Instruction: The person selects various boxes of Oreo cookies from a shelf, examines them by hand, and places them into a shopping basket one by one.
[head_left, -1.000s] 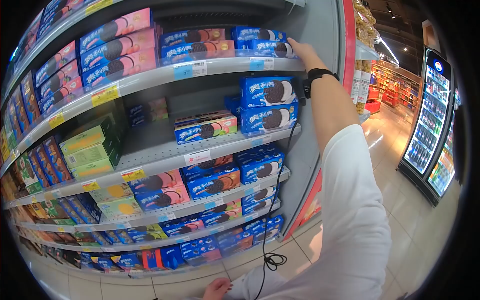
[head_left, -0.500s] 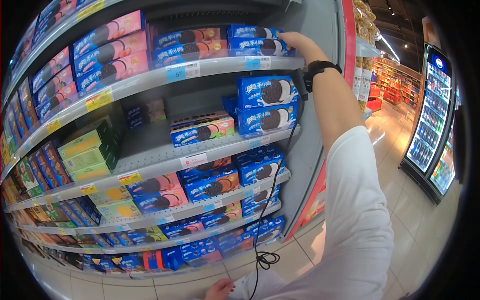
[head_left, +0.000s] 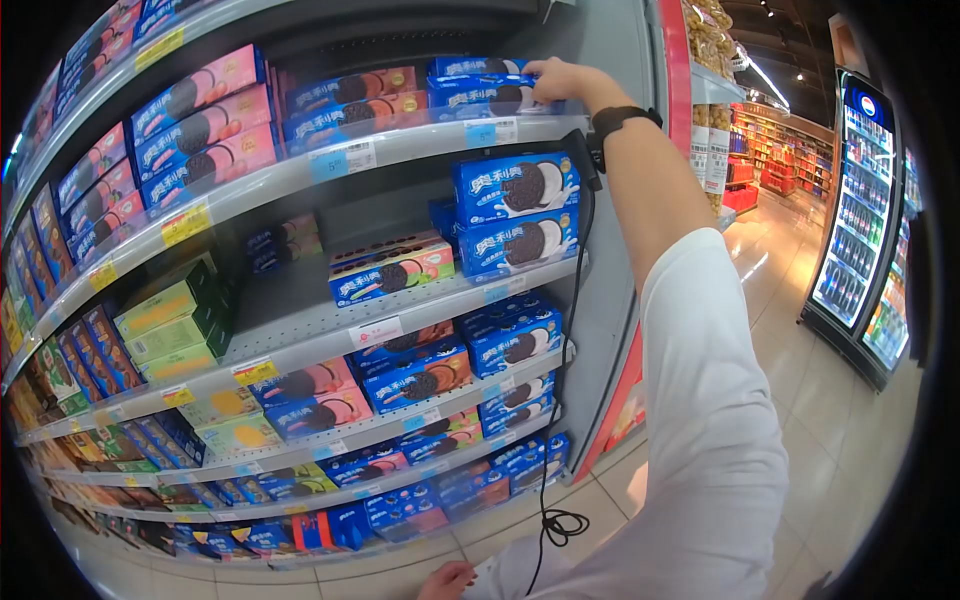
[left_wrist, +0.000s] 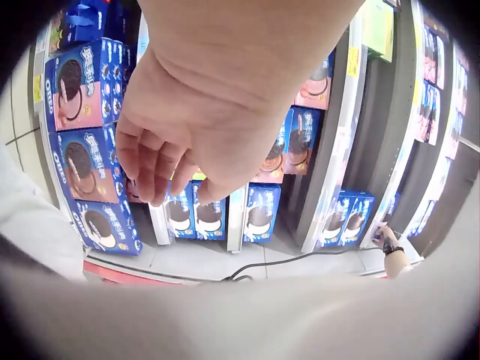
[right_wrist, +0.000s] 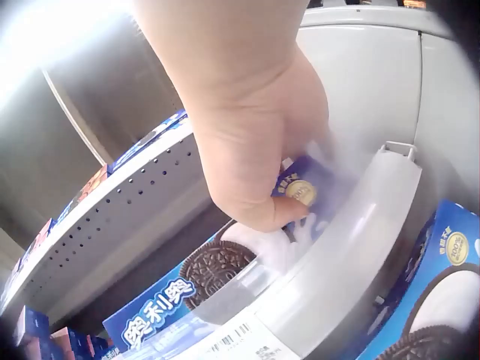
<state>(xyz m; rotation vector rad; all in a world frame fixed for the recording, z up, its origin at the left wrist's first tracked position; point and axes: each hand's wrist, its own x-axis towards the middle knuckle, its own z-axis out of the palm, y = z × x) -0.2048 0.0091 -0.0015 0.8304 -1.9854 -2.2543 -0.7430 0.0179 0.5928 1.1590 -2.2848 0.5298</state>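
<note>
Holding blue box (right_wrist: pixel 214 274), grip (right_wrist: pixel 262 161) at right end

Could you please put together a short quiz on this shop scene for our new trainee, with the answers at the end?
1. Which hand touches a blue cookie box at the right end of the upper shelf?
A) The left hand
B) The right hand
C) Both hands

2. True or false: the left hand is holding a pink box.

3. Fill in the missing word: seen from the head camera, the drinks fridge stands to the ____ of the shelves.

Key: 1. B; 2. False, as the left hand holds nothing, its fingers loosely bent; 3. right
</note>
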